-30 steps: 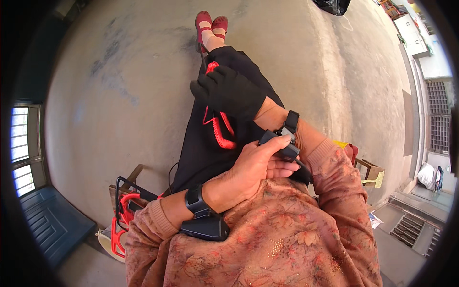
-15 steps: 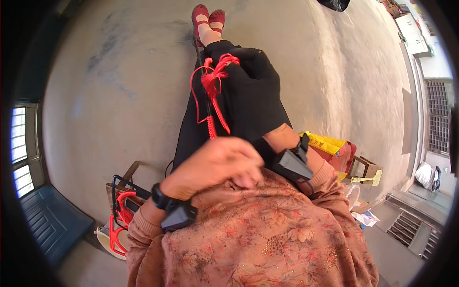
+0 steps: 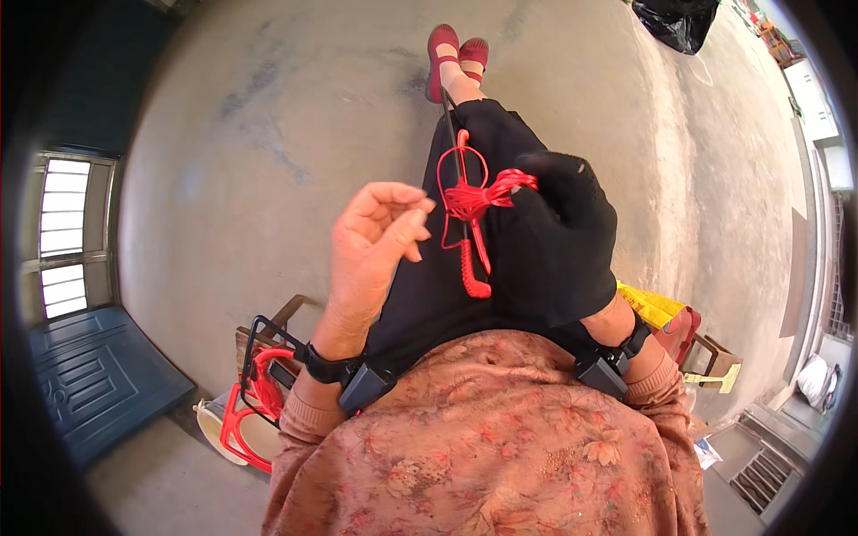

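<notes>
A thin black rod (image 3: 451, 125) lies along my legs, with red plastic cord (image 3: 478, 198) tied about it in a looped bundle. Below the bundle, a red tightly coiled length (image 3: 468, 268) ends in a bend near my lap. My right hand (image 3: 559, 223), in a black glove, is closed on the loops at the right end of the bundle; its fingertips are partly hidden. Bare and raised left of the cord, my left hand (image 3: 380, 228) has loosely curled fingers, apart from the thumb, and nothing visible in them.
To my left, a black frame (image 3: 259, 326) wound with red cord rests by a pale round container (image 3: 214, 429). A yellow and red bag (image 3: 652, 308) and a small wooden piece (image 3: 706, 362) sit to my right. A black plastic bag (image 3: 679, 22) lies on the far floor.
My left hand has swung up and left from in front of my body, its fingers loosening. My right hand stays on the cord. The whole view has shifted.
</notes>
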